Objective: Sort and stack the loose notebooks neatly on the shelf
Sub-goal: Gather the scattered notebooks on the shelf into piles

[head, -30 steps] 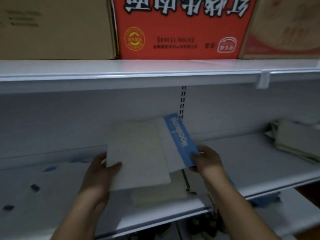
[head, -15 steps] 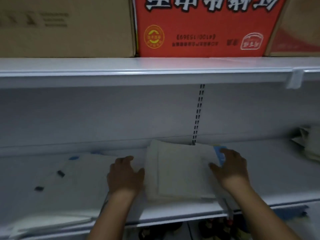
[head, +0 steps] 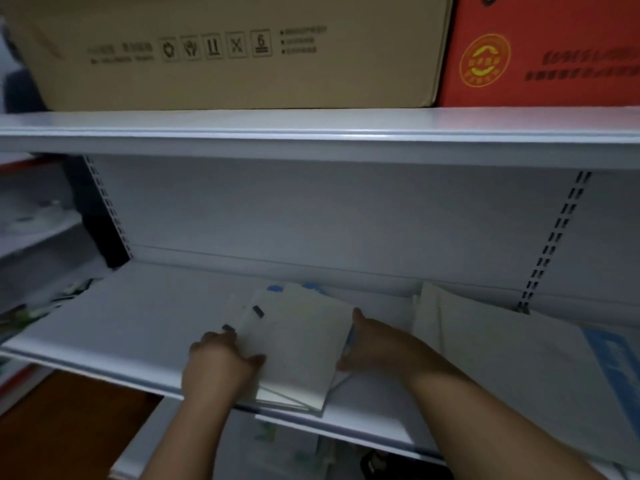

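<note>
A smooth, white-painted metal shelf [head: 138, 327] with a faint sheen carries matt, pale paper notebooks [head: 294, 341]. At 12 o'clock, a dull brown corrugated cardboard carton [head: 242, 53] sits beside a printed red cardboard box [head: 540, 53] at 1 o'clock, slightly glossier.

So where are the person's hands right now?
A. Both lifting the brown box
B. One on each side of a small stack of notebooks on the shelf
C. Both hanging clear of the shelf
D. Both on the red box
B: the left hand and right hand press on opposite sides of the notebooks, which lie on the shelf.
</note>
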### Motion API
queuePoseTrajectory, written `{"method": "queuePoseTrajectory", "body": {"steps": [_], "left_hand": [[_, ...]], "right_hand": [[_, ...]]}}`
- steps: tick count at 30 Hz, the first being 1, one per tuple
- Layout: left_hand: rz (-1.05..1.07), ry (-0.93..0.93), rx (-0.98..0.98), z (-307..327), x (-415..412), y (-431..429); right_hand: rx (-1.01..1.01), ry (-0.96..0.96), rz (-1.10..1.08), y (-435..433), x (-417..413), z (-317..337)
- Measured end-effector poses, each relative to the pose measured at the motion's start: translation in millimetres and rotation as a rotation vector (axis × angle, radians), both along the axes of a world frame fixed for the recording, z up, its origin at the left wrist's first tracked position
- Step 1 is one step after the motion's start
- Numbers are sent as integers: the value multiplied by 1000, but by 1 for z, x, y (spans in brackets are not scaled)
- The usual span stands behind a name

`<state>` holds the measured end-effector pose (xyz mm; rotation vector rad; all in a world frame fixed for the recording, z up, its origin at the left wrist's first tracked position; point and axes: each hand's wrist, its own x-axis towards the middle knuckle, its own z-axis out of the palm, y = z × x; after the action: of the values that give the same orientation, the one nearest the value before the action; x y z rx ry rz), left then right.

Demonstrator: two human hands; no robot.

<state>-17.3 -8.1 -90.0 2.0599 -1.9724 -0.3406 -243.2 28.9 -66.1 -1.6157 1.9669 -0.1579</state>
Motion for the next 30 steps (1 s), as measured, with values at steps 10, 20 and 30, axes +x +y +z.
{"method": "queuePoseTrajectory", "body": {"steps": [10,20,30], "left_hand": [[27,146,43,15,9,10],[-1,1269,120,70,-54,39],[-239,1060,285,12,-222,79]], "right_hand": [[-49,168,-101,-5,-5,-9],[-652,-491,-535,56,-55,31],[-717,-368,-1144,222,-210,8]]}}
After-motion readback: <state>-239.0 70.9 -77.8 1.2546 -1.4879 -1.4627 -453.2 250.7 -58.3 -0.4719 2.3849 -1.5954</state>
